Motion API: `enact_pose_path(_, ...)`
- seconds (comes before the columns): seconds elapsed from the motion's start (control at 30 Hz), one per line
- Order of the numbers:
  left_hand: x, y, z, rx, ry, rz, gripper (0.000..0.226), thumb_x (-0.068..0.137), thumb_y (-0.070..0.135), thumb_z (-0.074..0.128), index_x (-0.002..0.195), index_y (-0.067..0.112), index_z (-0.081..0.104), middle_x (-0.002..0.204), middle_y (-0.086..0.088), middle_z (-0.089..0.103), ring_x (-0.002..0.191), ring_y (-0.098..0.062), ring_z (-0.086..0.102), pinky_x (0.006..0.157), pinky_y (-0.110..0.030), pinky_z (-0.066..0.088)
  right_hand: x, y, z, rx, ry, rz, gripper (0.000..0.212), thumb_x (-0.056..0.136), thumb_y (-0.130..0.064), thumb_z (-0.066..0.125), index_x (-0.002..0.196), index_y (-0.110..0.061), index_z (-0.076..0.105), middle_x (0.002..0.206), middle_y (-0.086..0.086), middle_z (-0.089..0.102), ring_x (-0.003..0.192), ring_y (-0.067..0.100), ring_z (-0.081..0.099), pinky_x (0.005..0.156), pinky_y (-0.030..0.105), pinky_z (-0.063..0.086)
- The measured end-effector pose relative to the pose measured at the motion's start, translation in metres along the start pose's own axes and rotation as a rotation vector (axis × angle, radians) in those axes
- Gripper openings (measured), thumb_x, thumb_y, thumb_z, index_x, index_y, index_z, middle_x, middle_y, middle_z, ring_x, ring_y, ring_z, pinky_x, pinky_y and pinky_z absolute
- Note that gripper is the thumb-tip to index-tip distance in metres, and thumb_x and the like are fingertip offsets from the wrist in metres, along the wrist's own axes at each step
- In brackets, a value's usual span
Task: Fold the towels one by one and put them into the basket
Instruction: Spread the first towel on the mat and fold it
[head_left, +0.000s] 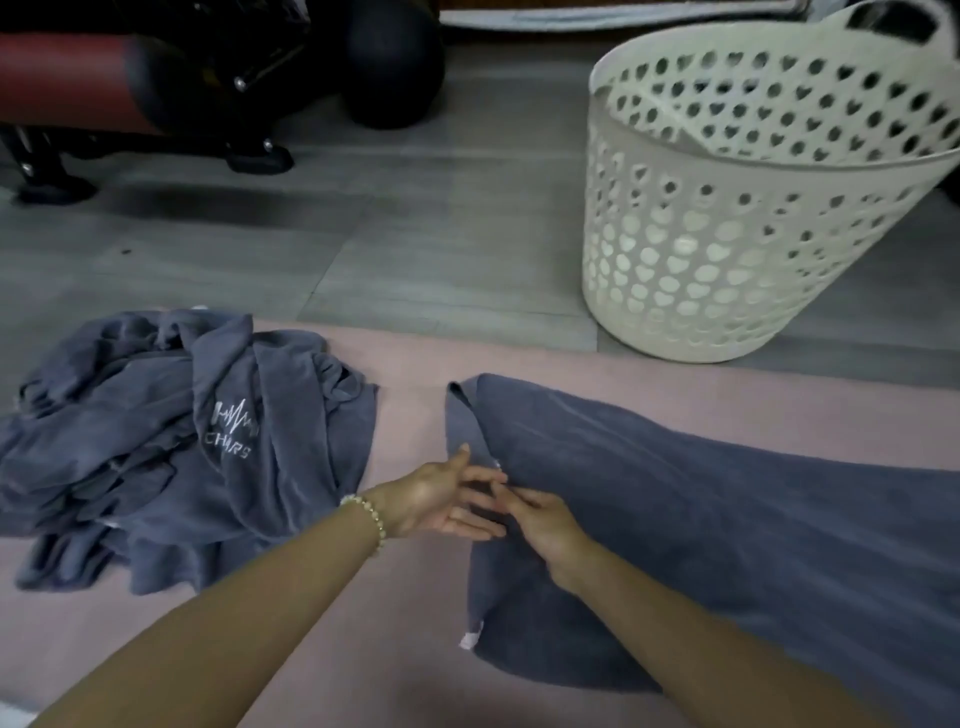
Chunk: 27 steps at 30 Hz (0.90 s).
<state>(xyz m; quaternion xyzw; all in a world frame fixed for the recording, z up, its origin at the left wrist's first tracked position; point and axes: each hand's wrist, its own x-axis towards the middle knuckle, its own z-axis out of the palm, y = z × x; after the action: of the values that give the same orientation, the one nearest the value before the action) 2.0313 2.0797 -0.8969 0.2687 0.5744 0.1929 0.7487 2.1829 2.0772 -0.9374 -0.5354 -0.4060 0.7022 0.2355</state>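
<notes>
Work stands at the first fold of one towel: a long grey-blue terry towel (701, 519) lies spread flat on a pale pink mat (405, 415), running from the middle of the view off to the right, with its near left corner showing a small white tag (471, 638) and its far left corner turned over on itself. Both hands meet at the towel's left short edge. The left hand (441, 499), with a bead bracelet (371, 514) at the wrist, has straight, spread fingers and grips nothing, its fingertips just at the hem. The right hand (545, 525) rests on the cloth with its fingers bent down toward the same hem; whether they pinch it cannot be told. A crumpled pile of grey-blue towels (156, 441), one showing a white logo, waits on the mat to the left, well apart from the white plastic basket with heart-shaped holes (727, 234), which stands on the grey floor (363, 234) beyond the mat; nothing can be seen inside it. Next, I judge, both hands need a firm hold on the two left corners, the turned-over one flattened, so the edge can be carried evenly across to the right.
</notes>
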Motion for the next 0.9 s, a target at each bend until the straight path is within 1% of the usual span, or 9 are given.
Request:
enact_pose_path(0.13, 0.009, 0.039, 0.060, 0.446, 0.210, 0.265, 0.039, 0.102, 0.040, 0.025, 0.134, 0.022, 0.036, 0.072, -0.008, 0.055, 0.045, -0.010, 0.058, 0.049, -0.021, 0.049, -0.034, -0.025, -0.071, -0.039, 0.104, -0.083, 0.029, 0.095, -0.028, 0.055, 0.091, -0.003, 0.070, 0.096, 0.011, 0.072, 0.093, 0.021, 0.067, 0.083, 0.030, 0.052)
enact_pose_path(0.23, 0.029, 0.058, 0.116, 0.706, 0.060, 0.350, 0.035, 0.102, 0.037, 0.028, 0.136, 0.033, 0.035, 0.069, -0.005, 0.054, 0.043, -0.005, 0.055, 0.046, -0.016, 0.048, -0.066, -0.042, -0.126, -0.097, 0.095, -0.155, 0.030, 0.096, -0.026, 0.053, 0.084, -0.003, 0.068, 0.090, 0.012, 0.072, 0.083, 0.016, 0.066, 0.075, 0.027, 0.053)
enact_pose_path(0.3, 0.050, 0.068, 0.162, 0.833, -0.025, 0.364, 0.029, 0.101, 0.039, 0.031, 0.117, 0.024, 0.050, 0.067, -0.004, 0.052, 0.043, -0.006, 0.055, 0.049, -0.019, 0.050, -0.087, -0.047, -0.172, -0.089, 0.116, -0.195, 0.028, 0.096, -0.023, 0.052, 0.085, -0.004, 0.069, 0.086, 0.005, 0.071, 0.080, 0.011, 0.064, 0.073, 0.021, 0.052)
enact_pose_path(0.37, 0.071, 0.076, 0.208, 0.870, -0.055, 0.416, 0.030, 0.100, 0.041, 0.036, 0.086, 0.018, 0.049, 0.064, -0.003, 0.049, 0.041, -0.008, 0.054, 0.047, -0.023, 0.049, -0.106, -0.042, -0.220, -0.090, 0.202, -0.209, 0.036, 0.096, -0.026, 0.052, 0.088, 0.006, 0.065, 0.083, 0.006, 0.067, 0.077, 0.011, 0.060, 0.073, 0.025, 0.051)
enact_pose_path(0.43, 0.089, 0.083, 0.249, 0.799, -0.054, 0.450, 0.029, 0.100, 0.034, 0.041, 0.076, 0.017, 0.043, 0.061, -0.003, 0.046, 0.036, -0.007, 0.051, 0.040, -0.022, 0.044, -0.126, -0.030, -0.265, -0.060, 0.302, -0.207, 0.040, 0.096, -0.028, 0.052, 0.084, 0.008, 0.060, 0.076, 0.006, 0.060, 0.071, 0.011, 0.053, 0.065, 0.021, 0.049)
enact_pose_path(0.53, 0.118, 0.083, 0.305, 0.810, -0.095, 0.411, 0.026, 0.098, 0.034, 0.044, 0.076, 0.019, 0.045, 0.061, -0.004, 0.050, 0.036, -0.007, 0.050, 0.040, -0.020, 0.044, -0.155, -0.006, -0.324, -0.012, 0.441, -0.217, 0.034, 0.096, -0.024, 0.052, 0.081, 0.003, 0.063, 0.073, 0.007, 0.060, 0.066, 0.008, 0.053, 0.057, 0.011, 0.046)
enact_pose_path(0.67, 0.158, 0.054, 0.377, 1.021, -0.234, 0.267, 0.028, 0.096, 0.047, 0.044, 0.083, 0.023, 0.053, 0.064, -0.005, 0.057, 0.043, -0.011, 0.055, 0.042, -0.019, 0.046, -0.184, 0.037, -0.393, 0.008, 0.519, -0.196, 0.037, 0.095, -0.027, 0.053, 0.092, 0.007, 0.067, 0.093, 0.018, 0.071, 0.077, 0.009, 0.062, 0.067, 0.011, 0.050)
enact_pose_path(0.77, 0.182, 0.034, 0.431, 0.921, -0.191, 0.388, 0.034, 0.095, 0.037, 0.051, 0.068, 0.016, 0.050, 0.054, -0.003, 0.048, 0.036, -0.007, 0.051, 0.037, -0.019, 0.042, -0.205, 0.072, -0.438, 0.041, 0.546, -0.172, 0.040, 0.094, -0.032, 0.054, 0.091, 0.005, 0.068, 0.095, 0.015, 0.071, 0.081, 0.008, 0.062, 0.074, 0.015, 0.052)
enact_pose_path(0.9, 0.209, 0.026, 0.502, 0.910, -0.211, 0.534, 0.032, 0.094, 0.032, 0.055, 0.067, 0.016, 0.051, 0.052, -0.004, 0.050, 0.039, -0.006, 0.048, 0.042, -0.019, 0.042, -0.230, 0.116, -0.484, 0.122, 0.639, -0.174, 0.032, 0.094, -0.028, 0.055, 0.077, -0.007, 0.072, 0.082, -0.003, 0.073, 0.079, 0.003, 0.064, 0.073, 0.016, 0.048)
